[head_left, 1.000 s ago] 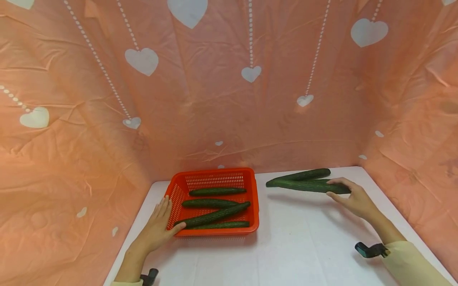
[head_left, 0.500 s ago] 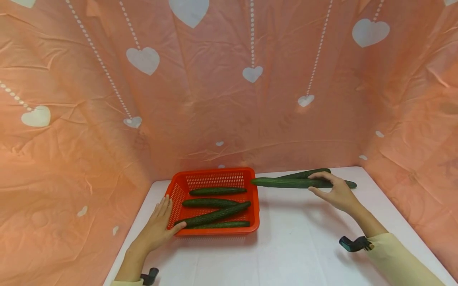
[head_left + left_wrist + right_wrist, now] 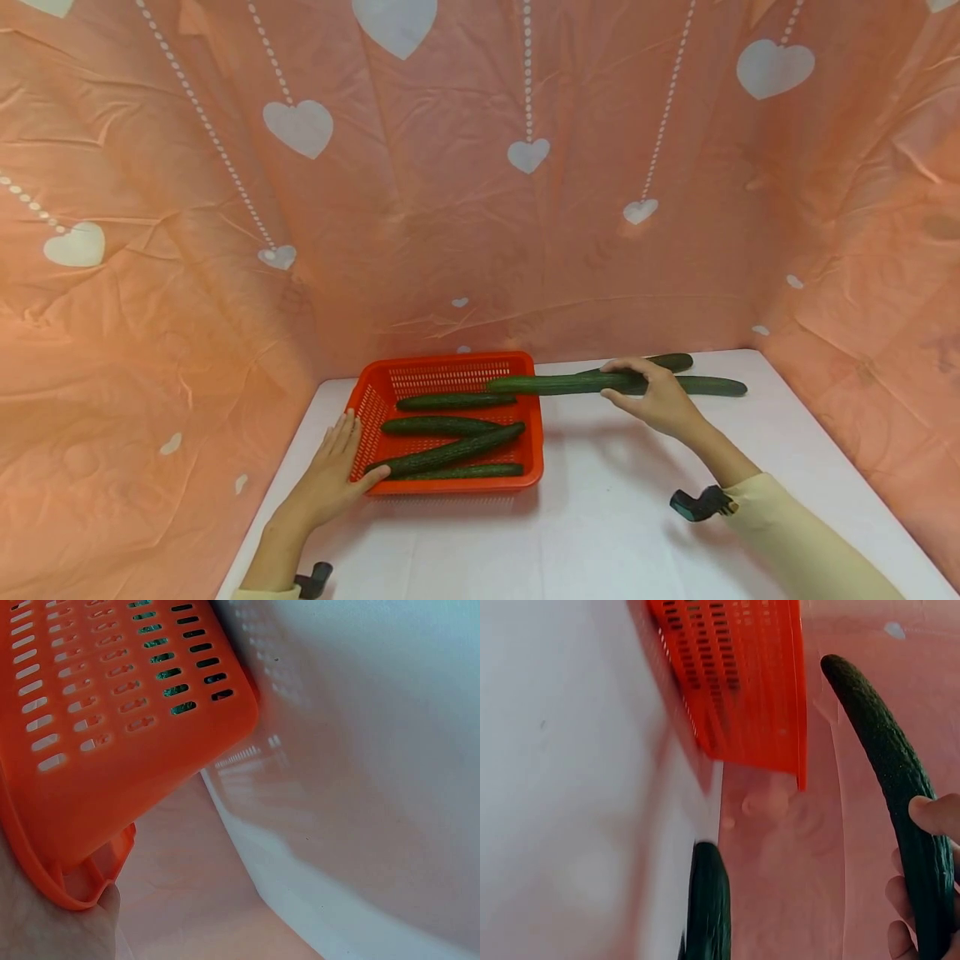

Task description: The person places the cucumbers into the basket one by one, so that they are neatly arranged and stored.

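Note:
My right hand (image 3: pixel 660 404) holds a long dark green cucumber (image 3: pixel 551 384) level, its far end over the right rim of a red plastic basket (image 3: pixel 450 486). In the right wrist view, the thumb lies across the cucumber (image 3: pixel 889 754) with fingers curled behind it. Several cucumbers lie inside the basket, one (image 3: pixel 450 450) slanting across others. At the basket's left side my left hand (image 3: pixel 322 483) rests on the rim, fingers straight and thumb over the near corner. The left wrist view shows the basket's slotted wall (image 3: pixel 112 787) beside this hand.
Behind the right hand, two more cucumbers lie on the white table (image 3: pixel 600 517), one farther back (image 3: pixel 675 362) and one (image 3: pixel 716 386) poking out to the right. An orange cloth (image 3: pixel 420 217) with white hearts encloses the table at the back and sides.
The right hand has carried its cucumber leftward, from above the table at the right to over the basket's right rim. The left hand has stayed at the basket.

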A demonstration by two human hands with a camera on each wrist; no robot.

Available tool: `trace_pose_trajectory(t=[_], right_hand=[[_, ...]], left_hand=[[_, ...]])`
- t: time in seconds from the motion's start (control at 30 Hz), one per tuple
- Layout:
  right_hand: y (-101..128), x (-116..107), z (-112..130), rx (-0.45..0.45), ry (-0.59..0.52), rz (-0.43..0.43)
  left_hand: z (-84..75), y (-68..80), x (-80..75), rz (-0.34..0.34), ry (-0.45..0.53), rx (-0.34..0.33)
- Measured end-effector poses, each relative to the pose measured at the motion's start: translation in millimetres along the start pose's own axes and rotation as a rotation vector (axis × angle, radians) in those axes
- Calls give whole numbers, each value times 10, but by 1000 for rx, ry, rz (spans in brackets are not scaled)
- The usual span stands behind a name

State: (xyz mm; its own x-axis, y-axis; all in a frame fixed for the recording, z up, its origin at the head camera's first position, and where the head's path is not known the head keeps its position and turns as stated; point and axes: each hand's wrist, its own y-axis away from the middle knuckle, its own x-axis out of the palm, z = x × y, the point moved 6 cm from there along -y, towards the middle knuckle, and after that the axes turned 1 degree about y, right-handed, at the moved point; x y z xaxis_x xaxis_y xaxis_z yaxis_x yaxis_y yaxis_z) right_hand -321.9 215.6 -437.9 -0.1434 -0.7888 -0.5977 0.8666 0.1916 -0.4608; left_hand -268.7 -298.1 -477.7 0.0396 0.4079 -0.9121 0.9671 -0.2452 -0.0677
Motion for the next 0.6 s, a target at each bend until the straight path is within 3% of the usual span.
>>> trace_pose_trajectory(t=[0.23,0.6], right_hand=[[-118,185,180,-43,-48,2],[-302,567,476,-97,-59,76]], left_hand=[[12,-11,21,-1,-14,7],[5,-9,16,-10,-25,20]])
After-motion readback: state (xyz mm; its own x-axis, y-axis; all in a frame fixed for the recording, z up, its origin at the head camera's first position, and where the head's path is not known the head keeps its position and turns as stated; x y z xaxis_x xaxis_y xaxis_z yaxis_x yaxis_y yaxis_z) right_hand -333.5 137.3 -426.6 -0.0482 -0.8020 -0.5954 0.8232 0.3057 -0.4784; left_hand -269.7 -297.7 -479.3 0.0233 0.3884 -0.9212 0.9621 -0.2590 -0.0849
